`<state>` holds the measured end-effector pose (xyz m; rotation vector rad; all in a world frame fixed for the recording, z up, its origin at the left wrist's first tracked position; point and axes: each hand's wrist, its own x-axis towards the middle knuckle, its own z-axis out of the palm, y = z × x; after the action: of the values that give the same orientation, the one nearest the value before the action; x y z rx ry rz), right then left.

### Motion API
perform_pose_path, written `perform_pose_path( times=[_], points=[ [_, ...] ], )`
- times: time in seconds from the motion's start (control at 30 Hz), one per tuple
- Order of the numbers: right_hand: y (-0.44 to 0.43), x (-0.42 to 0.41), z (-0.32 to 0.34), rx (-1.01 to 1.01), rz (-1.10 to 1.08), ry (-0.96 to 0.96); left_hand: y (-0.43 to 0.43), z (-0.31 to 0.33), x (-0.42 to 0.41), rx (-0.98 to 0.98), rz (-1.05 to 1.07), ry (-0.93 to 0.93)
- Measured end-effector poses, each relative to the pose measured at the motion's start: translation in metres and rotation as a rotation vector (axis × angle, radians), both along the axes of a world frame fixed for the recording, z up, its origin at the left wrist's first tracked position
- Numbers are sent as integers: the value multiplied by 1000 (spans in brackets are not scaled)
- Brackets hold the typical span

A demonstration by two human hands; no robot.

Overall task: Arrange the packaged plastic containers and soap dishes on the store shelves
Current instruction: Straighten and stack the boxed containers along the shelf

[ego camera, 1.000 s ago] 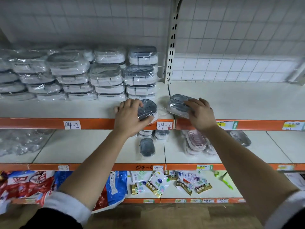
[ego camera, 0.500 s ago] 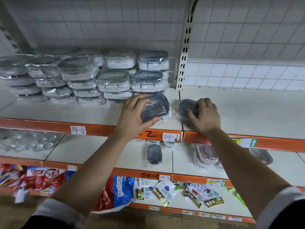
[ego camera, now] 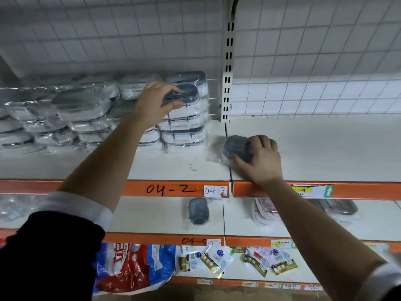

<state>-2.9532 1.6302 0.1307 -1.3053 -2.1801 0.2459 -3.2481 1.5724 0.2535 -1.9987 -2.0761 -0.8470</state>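
Observation:
My left hand (ego camera: 155,104) grips a grey wrapped soap dish (ego camera: 184,94) and holds it on top of the rightmost stack of wrapped white containers (ego camera: 184,131) on the upper shelf (ego camera: 173,168). My right hand (ego camera: 260,159) rests on a second grey wrapped soap dish (ego camera: 235,147), which lies on the upper shelf just right of the shelf joint. More stacks of wrapped containers (ego camera: 82,107) fill the shelf to the left.
A white slotted upright (ego camera: 226,83) stands between the two shelf bays. On the middle shelf lie a grey dish (ego camera: 198,210), a pink dish pack (ego camera: 263,210) and another grey dish (ego camera: 345,207). Snack packets (ego camera: 217,259) and a red-blue bag (ego camera: 132,268) lie on the bottom shelf.
My left hand has lifted its soap dish from the shelf's front edge up onto the rightmost stack. My right hand has stayed on the other dish, just right of the joint.

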Motion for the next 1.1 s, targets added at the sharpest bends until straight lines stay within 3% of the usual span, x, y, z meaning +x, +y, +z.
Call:
perform_pose_path(
  times=[0.4,0.7,0.9,1.1],
  points=[
    [0,-2,-2,-6,-12,-4,1,-3,2,97,-73,77],
    [-1,-1,-1,-6,-5,-3,3,-2,13,115,-23,29],
    [-1,-1,-1,10,-18,-10,2,-1,24,80,158,184],
    [-1,-1,1,114,-78,-97,-35,-50,78,426,79,156]
  ],
)
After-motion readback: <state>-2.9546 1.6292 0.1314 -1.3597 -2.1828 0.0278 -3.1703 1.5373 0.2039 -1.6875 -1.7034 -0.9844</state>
